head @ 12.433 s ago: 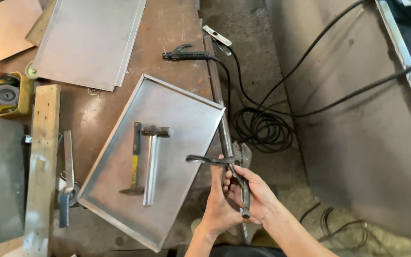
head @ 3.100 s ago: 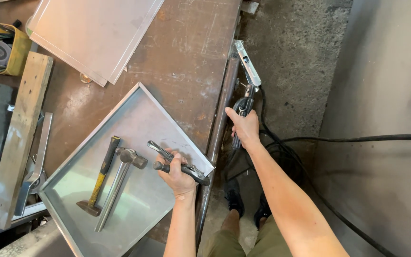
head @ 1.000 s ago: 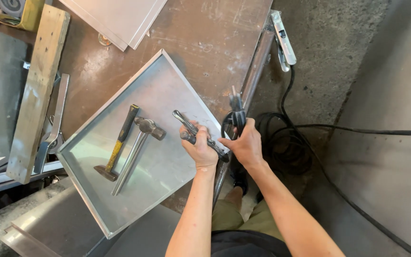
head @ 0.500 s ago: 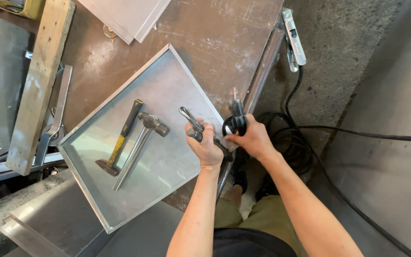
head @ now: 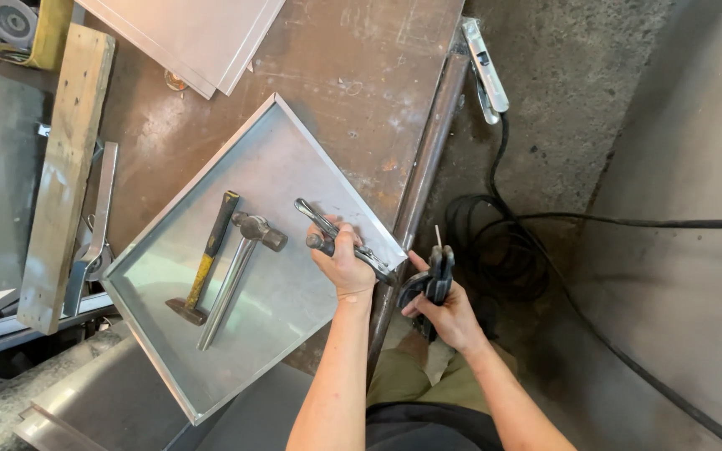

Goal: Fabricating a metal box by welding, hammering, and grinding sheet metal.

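Observation:
My left hand (head: 344,266) grips a locking clamp (head: 338,237) that sits at the right rim of a shallow sheet-metal tray (head: 211,367) on the rusty workbench. My right hand (head: 449,313) holds a black welding electrode holder (head: 434,276) just off the bench's right edge, with a short rod sticking up from it. Two hammers lie inside the tray: one with a yellow and black handle (head: 205,260) and one all steel (head: 240,259).
A wooden plank (head: 64,163) and a clamp (head: 94,242) lie left of the tray. Flat metal sheets (head: 194,33) rest at the top, an angle grinder (head: 14,25) at top left. A ground clamp (head: 485,71) and coiled black cables (head: 503,242) hang right of the bench.
My right hand has carried the electrode holder down from the bench's top right end to beside my left hand. The left hand keeps its grip on the locking clamp at the tray rim.

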